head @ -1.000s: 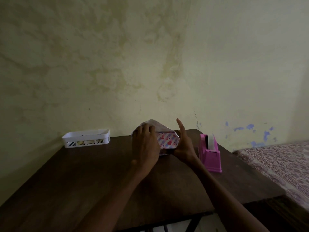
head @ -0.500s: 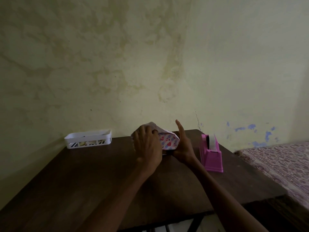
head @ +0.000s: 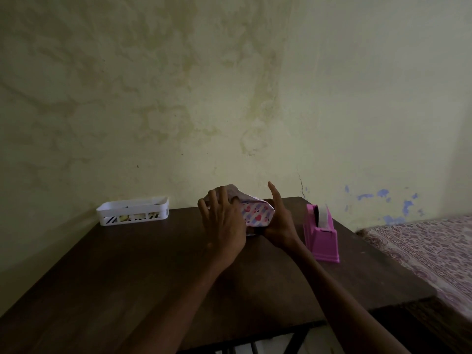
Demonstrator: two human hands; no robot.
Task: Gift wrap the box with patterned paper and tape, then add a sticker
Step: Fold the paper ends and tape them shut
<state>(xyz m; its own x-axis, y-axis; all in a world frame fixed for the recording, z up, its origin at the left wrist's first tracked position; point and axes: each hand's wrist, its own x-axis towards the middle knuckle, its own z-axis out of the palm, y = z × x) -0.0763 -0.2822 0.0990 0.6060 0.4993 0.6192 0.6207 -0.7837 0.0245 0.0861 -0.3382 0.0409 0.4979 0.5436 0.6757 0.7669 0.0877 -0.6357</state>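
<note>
Head view, the only one. Box [head: 256, 216], already covered in heart-patterned paper [head: 251, 201], sits toward the back of the bench [head: 127, 277], between both hands. The left hand [head: 223, 223] lies over its top left, fingers spread and curled down on a raised fold of paper. The right hand [head: 278, 223] braces the near right end with its forefinger straight up. Its other fingers are hidden, so I cannot tell whether they grip.

Since a second ago the box has hardly moved. The left fingers have crept further over the fold, and the right hand has stayed put. That reads as an end flap being pressed flat, probably ready for tape.

A pink tape dispenser [head: 323, 233] stands just right of the right hand. A white basket [head: 132, 212], well to the left by the wall, holds small bits, perhaps stickers. A patterned bed [head: 421, 246] lies at far right.
</note>
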